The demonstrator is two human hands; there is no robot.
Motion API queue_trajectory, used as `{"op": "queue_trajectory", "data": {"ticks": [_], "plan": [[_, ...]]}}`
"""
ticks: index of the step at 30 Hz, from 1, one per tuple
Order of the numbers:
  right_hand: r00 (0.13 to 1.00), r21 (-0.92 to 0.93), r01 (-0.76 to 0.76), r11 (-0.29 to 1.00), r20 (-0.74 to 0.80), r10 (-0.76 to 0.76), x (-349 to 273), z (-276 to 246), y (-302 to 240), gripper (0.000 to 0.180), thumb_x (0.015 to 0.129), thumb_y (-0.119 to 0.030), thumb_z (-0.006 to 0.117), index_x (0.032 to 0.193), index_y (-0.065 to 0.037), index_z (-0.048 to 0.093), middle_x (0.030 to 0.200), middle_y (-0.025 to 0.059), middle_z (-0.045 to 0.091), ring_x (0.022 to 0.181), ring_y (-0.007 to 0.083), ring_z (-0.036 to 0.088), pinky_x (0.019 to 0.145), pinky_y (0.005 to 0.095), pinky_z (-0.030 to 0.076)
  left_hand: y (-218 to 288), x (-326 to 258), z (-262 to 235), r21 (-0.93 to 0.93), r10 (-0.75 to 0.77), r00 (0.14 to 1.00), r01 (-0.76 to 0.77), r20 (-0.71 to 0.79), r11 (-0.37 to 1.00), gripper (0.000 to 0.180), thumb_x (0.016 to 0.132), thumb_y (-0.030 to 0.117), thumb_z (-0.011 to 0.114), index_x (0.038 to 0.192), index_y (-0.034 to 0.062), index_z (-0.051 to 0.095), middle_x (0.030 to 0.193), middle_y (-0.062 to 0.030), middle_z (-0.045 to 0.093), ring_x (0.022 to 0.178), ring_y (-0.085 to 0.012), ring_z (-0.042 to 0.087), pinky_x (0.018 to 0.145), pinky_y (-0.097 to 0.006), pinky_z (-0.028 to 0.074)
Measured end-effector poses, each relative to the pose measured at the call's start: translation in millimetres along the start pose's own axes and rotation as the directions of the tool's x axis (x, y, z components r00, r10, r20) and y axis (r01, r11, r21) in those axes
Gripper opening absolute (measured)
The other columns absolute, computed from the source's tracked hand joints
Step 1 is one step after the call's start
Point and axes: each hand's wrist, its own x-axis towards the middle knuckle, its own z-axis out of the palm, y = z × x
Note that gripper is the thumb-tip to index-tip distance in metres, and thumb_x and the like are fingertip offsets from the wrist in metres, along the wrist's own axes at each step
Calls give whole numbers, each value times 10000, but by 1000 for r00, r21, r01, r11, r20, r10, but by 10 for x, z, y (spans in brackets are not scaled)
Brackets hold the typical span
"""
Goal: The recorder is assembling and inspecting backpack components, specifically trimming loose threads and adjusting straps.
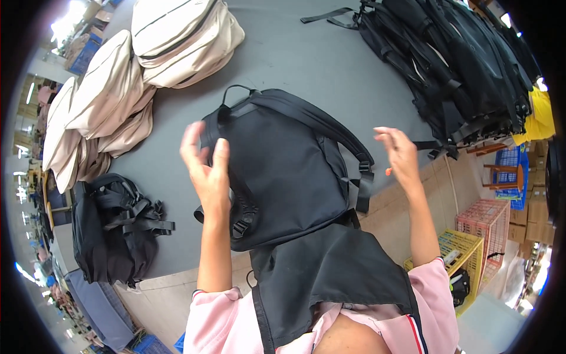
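Observation:
A black backpack (283,171) lies in front of me at the table's near edge, with its shoulder straps and buckles facing up and its top loop at the far end. My left hand (205,168) is over its left side by the strap, thumb and fingers spread, holding nothing. I cannot tell whether that hand touches the fabric. Off to the right of the bag, my right hand (400,154) hovers in the air, apart from the straps. Its fingers are loosely bent and apart, with nothing visible in them.
Beige backpacks (183,41) are piled at the far left of the grey table (283,53). A smaller black bag (112,230) lies at the near left. Several black backpacks (448,65) are heaped at the far right. Yellow (469,251) and pink crates (484,227) stand at the right.

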Motion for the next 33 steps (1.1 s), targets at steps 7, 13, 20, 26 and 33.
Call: {"op": "queue_trajectory", "data": {"ticks": [7,13,20,26,33], "plan": [[781,-201,-31,979,606,149,373,411,8,255,818,-235,683,955,-35,603,700,68,590,605,150,590,515,302,465,-273,-148,-281,-199,-531,764,622,368,757,916,818,130,682,1470,113,39,952,-105,594,755,-174,601,619,-328,520],[589,379,-597,708,805,66,148,111,-884,178,847,-217,665,892,-61,590,627,-52,482,492,29,439,450,237,412,-693,-223,-915,460,40,828,-350,560,816,820,794,144,690,1448,77,200,1020,-179,652,905,-311,643,815,-429,508],[784,33,-77,996,619,40,112,65,-951,339,859,-340,613,994,-29,613,773,157,658,702,244,672,632,361,518,-564,297,-1179,623,-187,958,11,218,782,604,832,245,658,1362,83,419,1108,-170,598,1027,-305,574,834,-408,456],[938,-176,-11,984,339,71,583,532,-397,417,883,-418,541,1017,-34,632,866,212,659,874,405,623,800,463,488,-1812,575,-949,265,-823,522,780,224,567,815,820,318,653,1450,78,195,1297,-185,481,1144,-316,475,857,-503,432],[771,183,-274,944,629,102,779,843,-234,790,721,-536,702,1230,44,526,1165,222,582,1036,308,588,880,365,471,-1222,412,-567,-143,-486,871,491,75,859,538,832,205,643,1244,-73,436,1149,-176,562,943,-270,594,864,-318,464]]}}
